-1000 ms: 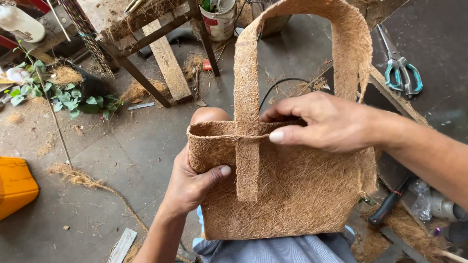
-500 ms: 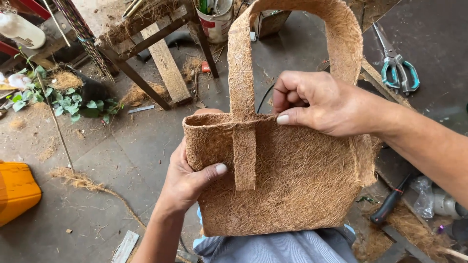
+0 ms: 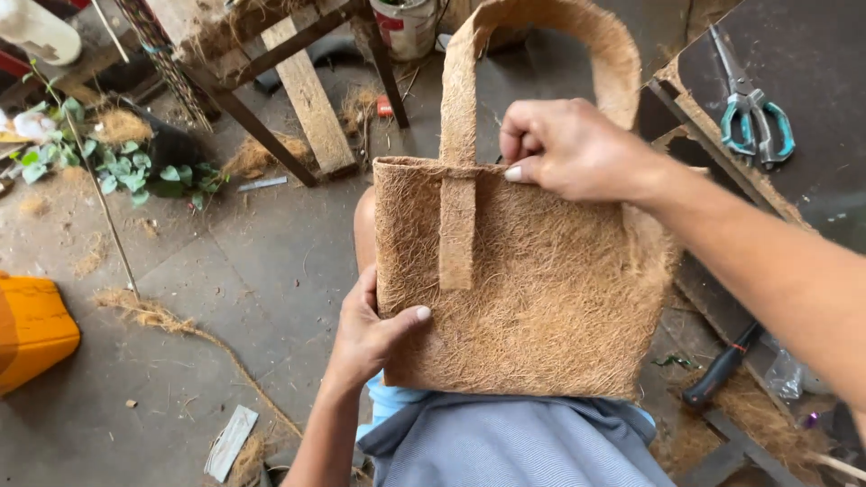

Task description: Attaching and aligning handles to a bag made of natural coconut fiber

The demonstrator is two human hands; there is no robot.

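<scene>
We clamp our left hand (image 3: 370, 334) on the fibre bag (image 3: 541, 289) | right hand (image 3: 568, 149) pinches its rim | scissors (image 3: 753, 113) lie right of it.

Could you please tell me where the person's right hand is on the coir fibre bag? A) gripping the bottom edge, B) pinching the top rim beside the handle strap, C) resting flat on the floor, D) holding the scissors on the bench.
B: the right hand pinches the top rim of the coir fibre bag just right of the handle strap, while the left hand grips the bag's lower left side.
</scene>
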